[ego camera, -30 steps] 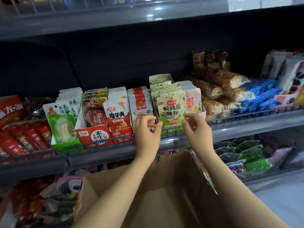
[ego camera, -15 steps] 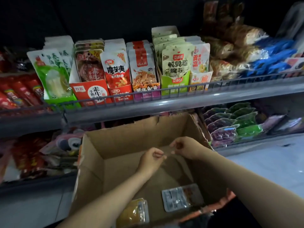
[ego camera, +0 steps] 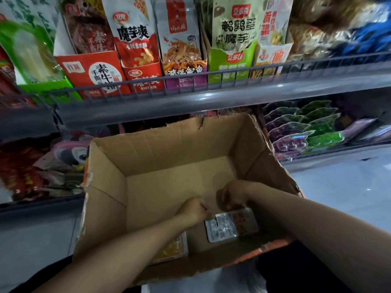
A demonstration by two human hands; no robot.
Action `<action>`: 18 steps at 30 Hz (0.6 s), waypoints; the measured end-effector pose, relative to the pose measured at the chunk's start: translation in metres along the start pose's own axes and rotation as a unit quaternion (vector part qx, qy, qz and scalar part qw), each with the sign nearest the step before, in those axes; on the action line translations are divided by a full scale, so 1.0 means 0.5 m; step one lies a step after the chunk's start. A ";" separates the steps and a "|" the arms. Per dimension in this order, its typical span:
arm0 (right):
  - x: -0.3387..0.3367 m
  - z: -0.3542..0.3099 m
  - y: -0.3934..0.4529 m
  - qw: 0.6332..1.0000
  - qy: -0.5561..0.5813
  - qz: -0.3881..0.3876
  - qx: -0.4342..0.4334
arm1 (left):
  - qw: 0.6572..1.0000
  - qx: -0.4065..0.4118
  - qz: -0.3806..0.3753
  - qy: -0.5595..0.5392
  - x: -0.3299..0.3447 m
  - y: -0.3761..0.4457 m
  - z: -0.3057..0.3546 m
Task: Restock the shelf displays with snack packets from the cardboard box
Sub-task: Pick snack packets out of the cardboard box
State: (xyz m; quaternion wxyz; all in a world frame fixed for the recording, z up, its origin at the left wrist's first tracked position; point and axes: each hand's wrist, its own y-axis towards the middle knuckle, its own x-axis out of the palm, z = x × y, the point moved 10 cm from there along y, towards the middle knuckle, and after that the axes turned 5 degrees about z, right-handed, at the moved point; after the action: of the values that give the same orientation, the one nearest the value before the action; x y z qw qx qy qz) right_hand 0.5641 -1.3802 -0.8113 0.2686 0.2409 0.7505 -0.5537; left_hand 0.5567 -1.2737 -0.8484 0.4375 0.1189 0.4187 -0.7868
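Cardboard box (ego camera: 160,166): open, below the shelf rail (ego camera: 190,96).
Silver packet (ego camera: 230,225): on the box floor.
Yellow packet (ego camera: 173,248): under left forearm.
Left hand (ego camera: 193,210): curled, empty.
Right hand (ego camera: 231,195): curled above silver packet; grip unclear.

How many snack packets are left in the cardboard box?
2. A silver packet lies on the box floor near the right hand; a yellow packet lies partly under the left forearm. Arms may hide more.
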 end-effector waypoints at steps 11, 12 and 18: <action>0.047 -0.016 0.005 0.996 -0.036 -0.079 -0.031 | 0.999 -0.047 -0.022 0.012 0.023 0.016 -0.038; 0.048 -0.017 0.003 0.995 -0.036 -0.084 -0.028 | 0.998 -0.055 -0.026 0.005 0.024 0.015 -0.039; 0.029 -0.018 -0.011 0.995 -0.045 -0.090 -0.007 | 0.988 -0.144 -0.047 -0.032 -0.001 0.002 -0.049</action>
State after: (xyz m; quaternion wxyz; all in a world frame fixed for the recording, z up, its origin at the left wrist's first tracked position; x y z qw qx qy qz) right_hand 0.5484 -1.3721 -0.8151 0.2525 0.1456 0.7600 -0.5809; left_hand 0.5537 -1.2551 -0.8639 0.4260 0.0090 0.5186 -0.7412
